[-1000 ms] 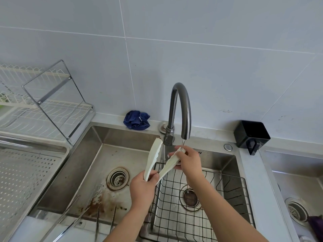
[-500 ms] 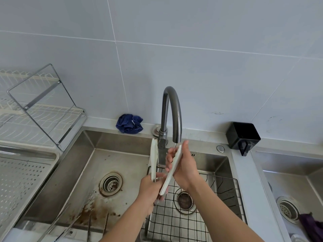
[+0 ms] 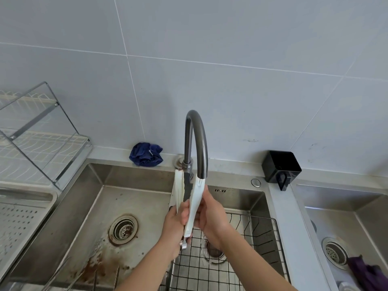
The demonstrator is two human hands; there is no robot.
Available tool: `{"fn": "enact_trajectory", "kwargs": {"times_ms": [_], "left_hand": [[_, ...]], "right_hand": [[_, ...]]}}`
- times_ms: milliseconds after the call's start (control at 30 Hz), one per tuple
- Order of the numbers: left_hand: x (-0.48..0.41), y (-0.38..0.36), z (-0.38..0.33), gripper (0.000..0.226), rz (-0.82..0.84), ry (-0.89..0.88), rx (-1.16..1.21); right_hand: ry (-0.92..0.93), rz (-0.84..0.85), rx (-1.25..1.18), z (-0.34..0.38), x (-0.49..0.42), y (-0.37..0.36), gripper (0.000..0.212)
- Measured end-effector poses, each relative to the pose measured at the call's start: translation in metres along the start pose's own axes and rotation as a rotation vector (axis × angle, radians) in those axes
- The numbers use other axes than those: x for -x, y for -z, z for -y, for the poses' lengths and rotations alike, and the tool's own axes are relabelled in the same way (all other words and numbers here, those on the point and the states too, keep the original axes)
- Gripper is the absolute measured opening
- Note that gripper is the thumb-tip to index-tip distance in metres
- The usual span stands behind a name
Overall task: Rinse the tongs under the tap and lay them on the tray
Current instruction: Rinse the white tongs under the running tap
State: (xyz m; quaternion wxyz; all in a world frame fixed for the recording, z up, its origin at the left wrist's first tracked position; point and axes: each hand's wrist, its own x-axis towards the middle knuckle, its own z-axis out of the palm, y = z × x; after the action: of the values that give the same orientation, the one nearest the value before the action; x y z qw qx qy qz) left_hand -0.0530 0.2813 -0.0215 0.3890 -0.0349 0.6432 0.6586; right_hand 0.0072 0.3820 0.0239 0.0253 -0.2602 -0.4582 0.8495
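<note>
White tongs (image 3: 196,200) stand nearly upright under the spout of the dark curved tap (image 3: 197,139), tips up, hinge end down. A thin stream of water falls onto the right arm of the tongs. My left hand (image 3: 175,229) grips the tongs near the hinge. My right hand (image 3: 210,213) holds the right arm of the tongs, thumb and fingers wrapped around it. The perforated metal tray (image 3: 23,217) lies at the far left, beside the sink.
A steel sink (image 3: 94,206) with a stained floor and a drain (image 3: 123,227) lies below. A wire basket (image 3: 231,259) sits in its right part. Blue cloth (image 3: 146,154) and black holder (image 3: 281,168) stand on the back ledge. A dish rack (image 3: 39,135) stands left; another sink (image 3: 346,227) lies to the right.
The tongs have swung from a spread, tilted pose to nearly upright with the arms closer together. My right hand slid down the right arm; the view shifted slightly right.
</note>
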Motion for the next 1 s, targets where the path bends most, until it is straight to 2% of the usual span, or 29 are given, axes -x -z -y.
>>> {"fn": "enact_trajectory", "kwargs": {"times_ms": [100,200,267,333,433,467,533,667,767,867,933,1000], "left_hand": [[0.002,0.000,0.004,0.025,-0.018,-0.004,0.031],[0.002,-0.001,0.002,0.024,-0.006,0.011,0.033],[0.005,0.000,-0.001,0.024,0.029,0.036,0.016],[0.008,0.001,-0.004,0.021,0.080,0.055,0.045],[0.014,0.005,-0.008,0.021,0.125,0.112,0.112],[0.016,0.006,-0.007,0.023,0.138,0.139,0.129],[0.020,0.009,-0.006,0.030,0.181,0.178,0.174],[0.024,0.022,-0.001,0.039,0.266,0.239,0.292],[0.025,0.034,0.002,0.046,0.315,0.260,0.274],[0.026,0.041,0.007,0.062,0.359,0.247,0.310],[0.029,0.044,0.008,0.077,0.409,0.142,0.278],[0.036,0.042,0.006,0.075,0.392,0.028,0.171]], "right_hand": [[0.081,-0.083,0.190,0.004,0.003,0.004,0.052],[0.101,-0.041,0.168,0.010,0.005,0.010,0.031],[0.102,-0.029,0.211,0.011,0.006,0.012,0.026],[0.123,-0.112,0.385,0.007,0.004,0.014,0.019],[0.204,-0.346,0.626,-0.002,0.000,0.017,0.004],[0.208,-0.393,0.664,-0.003,-0.002,0.017,0.009],[0.167,-0.373,0.700,-0.003,-0.008,0.015,0.021],[0.164,-0.238,0.520,-0.004,-0.014,0.004,0.011],[0.150,-0.225,0.480,-0.006,-0.017,0.003,0.009],[0.147,-0.381,0.607,-0.010,-0.022,0.005,0.009],[0.159,-0.479,0.640,-0.012,-0.024,0.005,0.010],[0.178,-0.521,0.660,-0.014,-0.024,0.007,0.009]]}}
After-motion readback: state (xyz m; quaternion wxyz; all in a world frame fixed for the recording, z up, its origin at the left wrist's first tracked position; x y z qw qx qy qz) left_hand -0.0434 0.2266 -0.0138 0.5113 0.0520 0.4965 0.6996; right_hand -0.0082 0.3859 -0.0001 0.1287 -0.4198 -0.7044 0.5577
